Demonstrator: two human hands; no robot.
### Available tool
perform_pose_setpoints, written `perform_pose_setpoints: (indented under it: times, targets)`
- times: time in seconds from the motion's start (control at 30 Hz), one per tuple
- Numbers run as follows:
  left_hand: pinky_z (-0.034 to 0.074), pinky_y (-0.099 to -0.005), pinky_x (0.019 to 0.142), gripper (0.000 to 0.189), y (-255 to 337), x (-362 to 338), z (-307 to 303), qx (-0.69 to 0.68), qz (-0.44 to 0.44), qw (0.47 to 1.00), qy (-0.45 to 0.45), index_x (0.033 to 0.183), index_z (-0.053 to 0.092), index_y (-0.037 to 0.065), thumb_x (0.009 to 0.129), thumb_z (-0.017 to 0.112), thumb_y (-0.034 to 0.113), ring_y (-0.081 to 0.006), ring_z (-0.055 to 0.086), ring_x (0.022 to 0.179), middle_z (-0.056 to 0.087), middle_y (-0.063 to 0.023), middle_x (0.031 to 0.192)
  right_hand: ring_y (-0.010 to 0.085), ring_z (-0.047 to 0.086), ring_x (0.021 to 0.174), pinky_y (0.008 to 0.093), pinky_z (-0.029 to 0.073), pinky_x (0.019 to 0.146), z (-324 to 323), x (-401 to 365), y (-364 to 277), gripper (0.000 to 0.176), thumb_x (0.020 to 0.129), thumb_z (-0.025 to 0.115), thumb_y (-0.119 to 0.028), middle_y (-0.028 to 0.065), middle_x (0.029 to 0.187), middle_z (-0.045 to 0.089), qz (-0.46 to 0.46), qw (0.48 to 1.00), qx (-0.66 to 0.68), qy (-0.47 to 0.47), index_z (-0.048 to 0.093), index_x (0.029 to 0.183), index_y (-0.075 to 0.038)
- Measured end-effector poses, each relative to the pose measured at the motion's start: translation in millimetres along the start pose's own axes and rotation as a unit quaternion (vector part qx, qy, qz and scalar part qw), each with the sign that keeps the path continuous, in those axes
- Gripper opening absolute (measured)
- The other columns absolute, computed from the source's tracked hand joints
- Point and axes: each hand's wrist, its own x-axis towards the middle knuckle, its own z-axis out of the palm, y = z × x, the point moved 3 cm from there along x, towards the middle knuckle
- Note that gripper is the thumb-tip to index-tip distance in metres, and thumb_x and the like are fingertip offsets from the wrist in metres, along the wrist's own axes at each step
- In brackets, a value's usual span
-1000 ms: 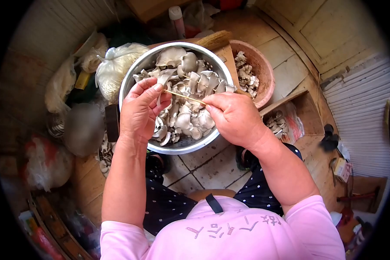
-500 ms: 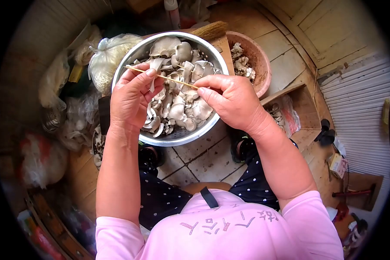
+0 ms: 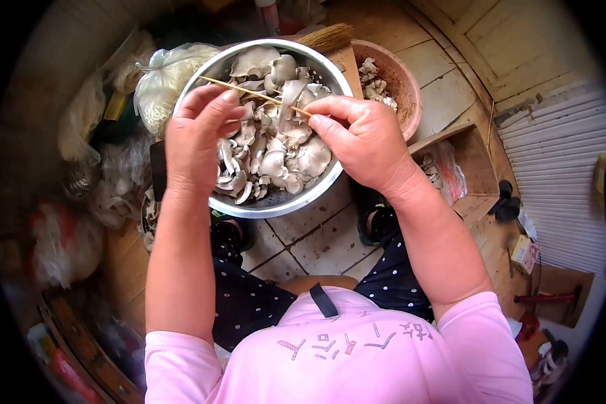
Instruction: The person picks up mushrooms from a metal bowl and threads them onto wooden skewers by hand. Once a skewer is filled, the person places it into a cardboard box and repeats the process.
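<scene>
My right hand [image 3: 360, 138] pinches one end of a thin bamboo skewer [image 3: 246, 90] between thumb and forefinger. A pale oyster mushroom piece [image 3: 291, 101] hangs on the skewer close to those fingers. My left hand [image 3: 198, 131] is just below the skewer's far tip, slightly blurred, its fingers loosely curled and apart with nothing visible in them. Beneath both hands is a wide metal basin [image 3: 286, 210] full of grey oyster mushrooms [image 3: 273, 163].
Behind the basin, at right, stand a pink tub [image 3: 407, 101] with mushroom scraps and a straw broom head [image 3: 326, 37]. A wooden box [image 3: 478, 161] sits at right. Plastic bags [image 3: 165, 84] crowd the left side. Below the basin are floor tiles [image 3: 316, 249].
The mushroom piece has gone from my left fingers to the skewer near my right hand. My left hand has come off the skewer and dropped slightly away.
</scene>
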Motion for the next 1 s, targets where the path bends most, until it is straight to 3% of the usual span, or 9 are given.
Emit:
perform_pose_setpoints:
  times: [0.13,0.2,0.27,0.47,0.57,0.67,0.8,0.93,1.0]
  targets:
    - [0.047,-0.0236,0.065,0.016,-4.2,23.0,-41.8,0.186,0.036,0.982,0.013,0.089,0.067,0.0,0.085,0.069,0.015,-0.0092,0.059,0.069,0.064,-0.0034,0.076,0.0119,0.065,0.074,0.0261,0.051,0.069,-1.9,-0.3,4.2,0.017,0.087,0.064,-0.01,0.0085,0.084,0.072,-0.024,1.0,-0.017,0.008,0.07,0.099,0.001]
    - [0.048,-0.0268,0.063,0.019,-20.7,29.7,-55.6,0.431,-0.085,0.897,-0.049,0.087,0.069,-0.002,0.082,0.069,0.017,-0.012,0.061,0.066,0.065,-0.0063,0.071,0.0126,0.065,0.074,0.0266,0.051,0.069,1.0,-0.1,4.8,0.017,0.087,0.064,-0.01,0.0089,0.084,0.072,-0.025,1.0,-0.008,0.009,0.07,0.099,0.001]
    - [0.052,-0.0346,0.069,0.026,-24.6,26.6,-53.9,0.561,-0.106,0.817,-0.08,0.088,0.073,0.002,0.075,0.071,0.025,-0.0229,0.068,0.07,0.07,-0.0141,0.077,0.0134,0.066,0.074,0.027,0.051,0.069,2.6,-0.8,3.1,0.017,0.087,0.064,-0.01,0.0093,0.084,0.072,-0.025,1.0,-0.001,0.01,0.07,0.099,0.0]
    - [0.054,-0.038,0.074,0.029,-41.1,26.8,-40.2,0.673,-0.198,0.699,-0.142,0.086,0.074,0.004,0.073,0.072,0.03,-0.0302,0.069,0.078,0.071,-0.0163,0.083,0.0167,0.067,0.072,0.028,0.052,0.068,6.0,0.1,-2.5,0.015,0.086,0.064,-0.01,0.0118,0.082,0.071,-0.025,0.999,-0.037,-0.003,0.07,0.097,-0.001]
    - [0.055,-0.0393,0.077,0.035,-48.4,23.9,-30.9,0.76,-0.1,0.63,-0.124,0.092,0.074,0.004,0.073,0.074,0.033,-0.031,0.07,0.09,0.072,-0.0157,0.096,0.0175,0.067,0.072,0.0286,0.052,0.068,7.9,0.1,-3.8,0.016,0.086,0.064,-0.011,0.0124,0.082,0.071,-0.038,0.998,-0.048,-0.001,0.07,0.097,-0.001]
    - [0.053,-0.0424,0.074,0.031,-50.0,20.3,-26.3,0.767,-0.071,0.629,-0.102,0.084,0.075,0.005,0.073,0.077,0.034,-0.0316,0.069,0.083,0.071,-0.0165,0.088,0.0191,0.068,0.072,0.0293,0.052,0.067,7.8,-0.6,-5.1,0.016,0.086,0.063,-0.011,0.013,0.082,0.071,-0.046,0.998,-0.051,0.001,0.07,0.097,-0.001]
    - [0.055,-0.0397,0.079,0.031,-47.7,22.6,-22.3,0.768,-0.107,0.624,-0.096,0.092,0.074,0.005,0.074,0.071,0.029,-0.031,0.07,0.091,0.071,-0.0175,0.095,0.0217,0.068,0.073,0.0302,0.052,0.067,6.5,-1.9,-4.2,0.017,0.086,0.063,-0.012,0.014,0.083,0.07,-0.049,0.997,-0.057,0.001,0.07,0.097,-0.001]
    - [0.055,-0.0371,0.075,0.029,-39.4,27.4,-34.1,0.752,-0.095,0.648,-0.073,0.09,0.073,0.002,0.074,0.067,0.025,-0.0275,0.07,0.084,0.071,-0.0169,0.091,0.0229,0.068,0.072,0.0307,0.052,0.067,4.3,-3.6,-4.3,0.016,0.086,0.063,-0.012,0.0141,0.082,0.07,-0.044,0.998,-0.053,-0.007,0.07,0.096,-0.001]
    - [0.052,-0.032,0.068,0.025,-28.8,29.8,-45.3,0.572,-0.158,0.802,-0.073,0.083,0.07,-0.001,0.075,0.064,0.021,-0.0221,0.068,0.072,0.071,-0.0133,0.083,0.0274,0.068,0.073,0.0344,0.053,0.068,3.0,-3.6,-5.6,0.017,0.085,0.062,-0.014,0.0158,0.081,0.069,-0.044,0.998,-0.046,-0.01,0.07,0.094,-0.002]
